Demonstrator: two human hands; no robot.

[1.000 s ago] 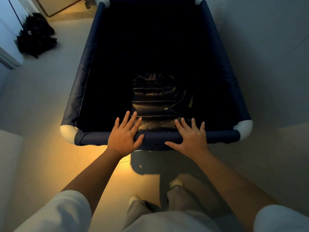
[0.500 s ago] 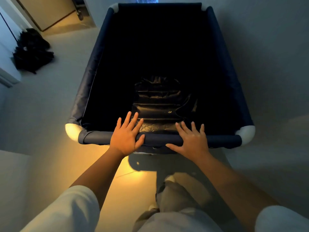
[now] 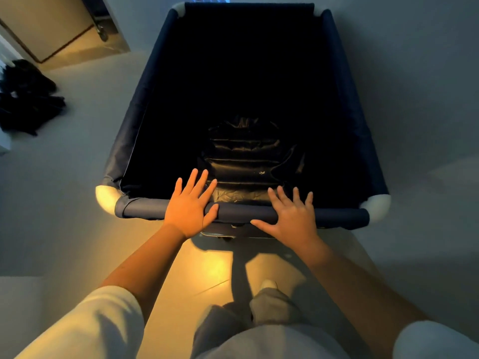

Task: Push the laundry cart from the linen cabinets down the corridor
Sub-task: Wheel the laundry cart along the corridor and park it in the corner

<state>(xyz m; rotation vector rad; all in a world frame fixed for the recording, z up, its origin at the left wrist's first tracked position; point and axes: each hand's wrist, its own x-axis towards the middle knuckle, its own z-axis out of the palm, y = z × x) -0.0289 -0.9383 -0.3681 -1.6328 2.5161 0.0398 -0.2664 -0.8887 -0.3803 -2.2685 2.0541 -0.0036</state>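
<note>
The laundry cart, a deep navy fabric bin with white corner joints, stands on the floor directly ahead of the person, its near rail under both hands. The left hand lies flat on the rail, fingers straight and spread. The right hand presses the rail likewise, fingers splayed, thumb out, gripping nothing. A dark crumpled bag lies inside

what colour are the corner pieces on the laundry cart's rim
White; the near-left corner piece shows it best, in the head view.
</note>
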